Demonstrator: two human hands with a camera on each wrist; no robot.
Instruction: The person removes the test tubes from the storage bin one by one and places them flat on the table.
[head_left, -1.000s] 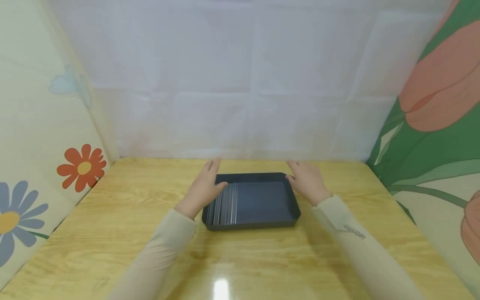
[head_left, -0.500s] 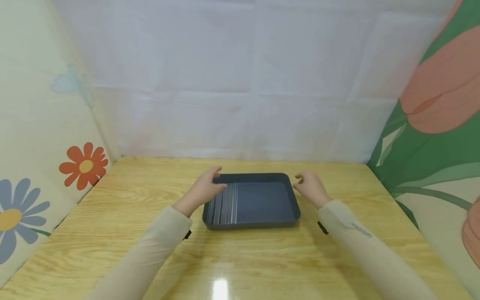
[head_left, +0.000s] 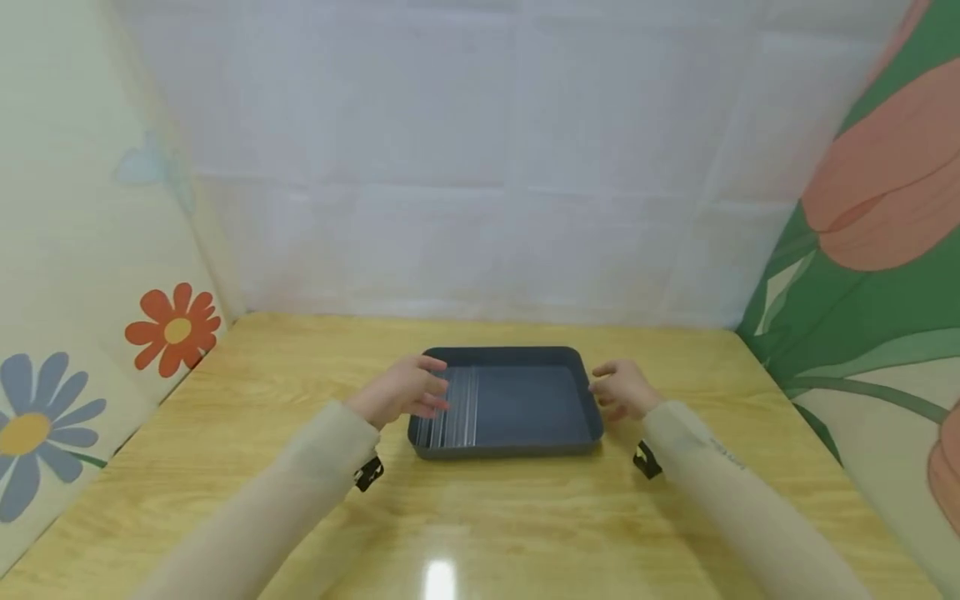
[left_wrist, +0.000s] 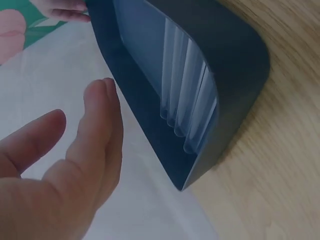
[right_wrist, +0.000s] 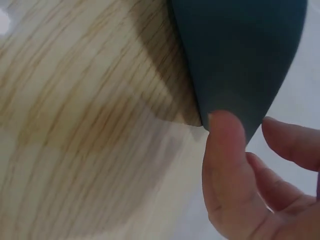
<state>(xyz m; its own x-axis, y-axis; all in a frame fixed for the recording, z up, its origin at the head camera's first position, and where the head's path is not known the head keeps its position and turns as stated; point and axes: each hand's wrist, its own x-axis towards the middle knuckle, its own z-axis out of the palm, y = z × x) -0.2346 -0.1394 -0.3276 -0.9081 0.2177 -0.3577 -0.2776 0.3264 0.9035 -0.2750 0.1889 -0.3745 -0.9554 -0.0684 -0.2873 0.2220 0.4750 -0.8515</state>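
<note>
Left edge of frame: cream cloth [head_left: 67, 250] with printed flowers. Centre-left: your left hand [head_left: 401, 390], fingers relaxed, holding nothing, near left end of dark blue-grey rectangular tray [head_left: 534, 408], lower centre on yellow wood-grain table [head_left: 510, 517]. Clear round-ended tubes [head_left: 467, 408] side by side in tray's left part. Right of centre: your right hand [head_left: 624, 387], fingers loosely bent, gripping nothing, beside tray's right end; contact unclear.

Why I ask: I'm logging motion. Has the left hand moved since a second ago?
Yes, downward in the head view: the left hand then reached the back edge of the table; now it lies clearly below that edge.
</note>
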